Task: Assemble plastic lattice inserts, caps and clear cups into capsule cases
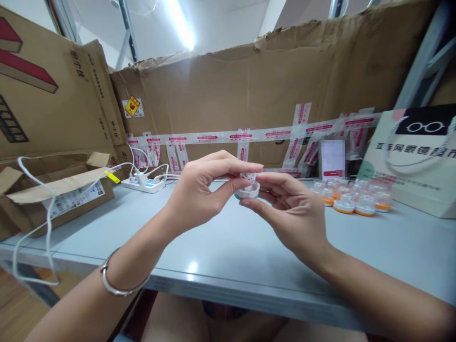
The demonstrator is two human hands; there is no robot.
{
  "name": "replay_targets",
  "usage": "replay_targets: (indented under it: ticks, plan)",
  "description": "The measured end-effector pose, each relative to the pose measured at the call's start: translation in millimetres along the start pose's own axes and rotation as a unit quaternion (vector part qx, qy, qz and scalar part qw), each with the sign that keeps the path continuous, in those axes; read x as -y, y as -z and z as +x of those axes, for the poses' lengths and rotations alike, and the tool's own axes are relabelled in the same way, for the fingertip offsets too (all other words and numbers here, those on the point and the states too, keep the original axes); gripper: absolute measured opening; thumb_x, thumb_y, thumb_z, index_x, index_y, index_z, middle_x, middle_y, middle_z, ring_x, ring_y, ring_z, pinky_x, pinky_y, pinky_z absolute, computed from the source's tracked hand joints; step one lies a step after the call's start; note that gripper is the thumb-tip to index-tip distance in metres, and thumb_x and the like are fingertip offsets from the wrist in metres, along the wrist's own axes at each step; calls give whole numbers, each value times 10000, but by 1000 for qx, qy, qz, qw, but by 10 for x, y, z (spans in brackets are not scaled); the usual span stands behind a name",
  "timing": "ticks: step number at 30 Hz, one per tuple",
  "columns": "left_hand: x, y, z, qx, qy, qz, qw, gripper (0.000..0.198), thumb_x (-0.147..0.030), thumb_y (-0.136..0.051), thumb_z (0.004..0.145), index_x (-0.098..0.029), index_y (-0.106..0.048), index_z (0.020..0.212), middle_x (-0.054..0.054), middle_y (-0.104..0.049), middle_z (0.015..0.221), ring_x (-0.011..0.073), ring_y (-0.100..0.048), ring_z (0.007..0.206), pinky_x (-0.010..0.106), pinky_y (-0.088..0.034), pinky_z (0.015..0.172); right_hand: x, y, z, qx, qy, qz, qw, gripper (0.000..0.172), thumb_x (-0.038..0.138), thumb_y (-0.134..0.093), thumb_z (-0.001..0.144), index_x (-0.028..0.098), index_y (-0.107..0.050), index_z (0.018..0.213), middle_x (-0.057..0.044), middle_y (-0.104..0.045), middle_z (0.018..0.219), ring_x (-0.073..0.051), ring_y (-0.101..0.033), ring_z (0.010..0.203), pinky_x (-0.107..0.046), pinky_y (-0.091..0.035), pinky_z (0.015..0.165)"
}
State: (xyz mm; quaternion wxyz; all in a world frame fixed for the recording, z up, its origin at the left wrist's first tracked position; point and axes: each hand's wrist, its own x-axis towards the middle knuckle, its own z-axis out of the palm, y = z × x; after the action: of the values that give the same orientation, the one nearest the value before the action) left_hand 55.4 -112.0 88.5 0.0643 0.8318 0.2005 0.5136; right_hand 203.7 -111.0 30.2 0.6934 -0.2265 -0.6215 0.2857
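Observation:
In the middle of the view, above the table, both hands meet on a small round plastic case (251,191) with a clear upper part and a white-and-teal base. My left hand (206,183) comes in from the left and pinches the clear upper part between thumb and fingers. From the right, my right hand (294,209) grips the base, its thumb underneath and fingers on the far side. Fingers cover much of the case, so its inside cannot be made out. Several similar clear cases (356,199) with orange bases stand grouped to the right of my right hand.
A grey table (221,251) spans the view. At the left are an opened cardboard box (78,204), a white power strip (144,184) and loose cables. A phone (333,159) leans at the back right beside a paper bag (416,161). Tall cardboard (231,95) walls the rear.

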Motion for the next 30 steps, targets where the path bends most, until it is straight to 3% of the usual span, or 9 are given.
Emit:
replay_targets:
  ticks: [6,8,13,20,24,28,30]
  plan:
    - [212,-41,76,24,51,-64,996,236,-44,-587,750,-178,-699,909,28,-650,815,138,-628,750,241,-543,691,-63,12,80,12,-75,18,997,296,265,-757,637,247,-594,883,45,-638,684,-129,-608,658,-285,-521,658]
    - [277,-44,112,40,78,-94,992,227,-62,-574,766,-166,-694,929,34,-655,829,140,-626,761,240,-532,694,-94,29,123,22,-95,51,994,261,302,-746,658,245,-594,863,51,-639,647,-128,-622,661,-279,-513,675]
    - [363,-26,195,61,100,-130,984,256,-104,-538,811,-140,-663,1032,43,-644,855,127,-595,760,227,-495,696,-128,69,230,32,-161,168,972,317,369,-751,652,234,-592,891,21,-713,738,-142,-670,722,-307,-520,790]
    - [412,39,348,91,126,-206,966,316,-209,-492,866,-135,-569,1163,53,-669,876,139,-606,770,249,-498,708,51,26,390,64,-239,275,929,230,350,-708,716,195,-649,876,15,-721,834,-67,-659,774,-127,-512,766]
    - [398,127,460,98,102,-208,968,332,-249,-478,875,-120,-540,1175,75,-667,929,149,-625,790,248,-521,705,148,6,530,68,-248,280,925,181,327,-688,742,198,-655,865,27,-712,829,-60,-653,774,-122,-507,774]
    - [430,191,541,135,30,-151,979,633,-218,-681,729,-127,-411,1293,81,-656,1023,189,-629,927,282,-510,863,183,-5,691,71,-248,264,929,186,311,-697,736,218,-627,881,26,-709,844,-77,-652,783,-180,-500,806]
    - [481,205,570,120,-18,-95,988,634,-164,-680,729,-158,-403,1299,56,-669,1020,168,-635,935,255,-498,894,174,-13,772,88,-234,250,935,196,317,-687,746,232,-608,904,16,-711,862,-95,-653,806,-220,-491,823]
